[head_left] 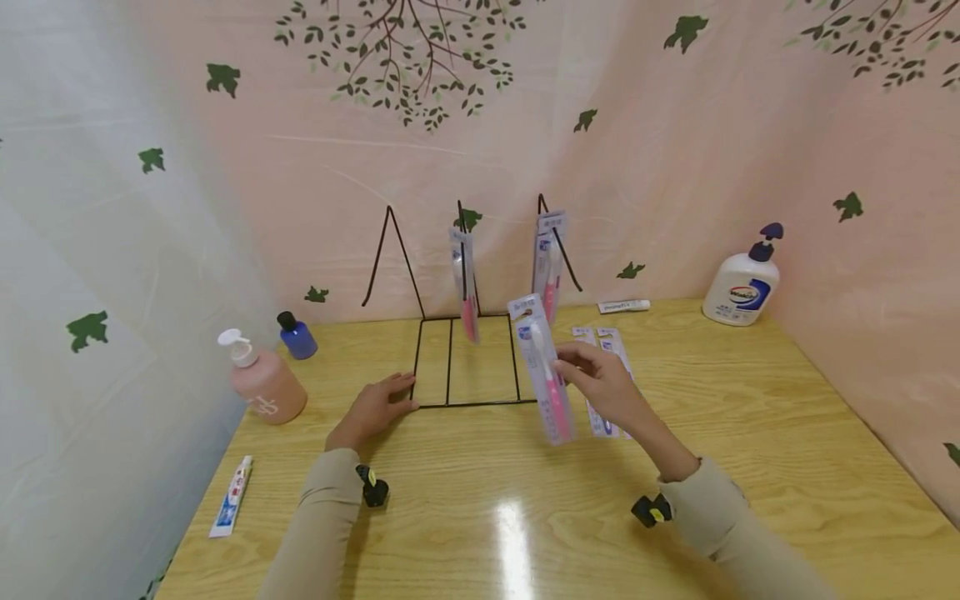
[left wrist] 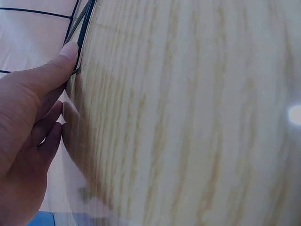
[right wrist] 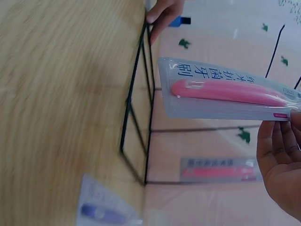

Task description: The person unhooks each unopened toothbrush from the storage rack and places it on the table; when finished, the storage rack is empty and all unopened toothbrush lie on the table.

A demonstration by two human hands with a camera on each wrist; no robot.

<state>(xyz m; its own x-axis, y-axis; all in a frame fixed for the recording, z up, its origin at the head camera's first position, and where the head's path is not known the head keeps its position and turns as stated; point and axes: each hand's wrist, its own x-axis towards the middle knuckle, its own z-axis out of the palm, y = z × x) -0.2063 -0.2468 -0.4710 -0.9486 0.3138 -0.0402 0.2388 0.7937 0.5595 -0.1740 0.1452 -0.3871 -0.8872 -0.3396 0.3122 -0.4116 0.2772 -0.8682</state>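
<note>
My right hand point(head_left: 603, 385) pinches the right edge of a packaged pink toothbrush point(head_left: 542, 367), which it holds up in front of a black wire rack point(head_left: 480, 405). My left hand point(head_left: 372, 410) rests at the rack's front left corner, thumb on the wire and fingers fairly straight. From the rack's middle hook hangs another pink toothbrush pack point(head_left: 463, 279). A further pink pack point(head_left: 551, 254) hangs on the right hook, while the left hook point(head_left: 388, 208) carries nothing. Purple-blue toothbrush packs point(head_left: 597, 417) lie on the table, partly hidden behind my right hand.
To the left stand a pink pump bottle point(head_left: 268, 387) and a small blue bottle point(head_left: 298, 338), with a toothpaste tube point(head_left: 232, 498) nearer me. A white tube point(head_left: 624, 307) and a white pump bottle point(head_left: 740, 287) are at the back right. A patterned curtain point(head_left: 337, 167) backs the table.
</note>
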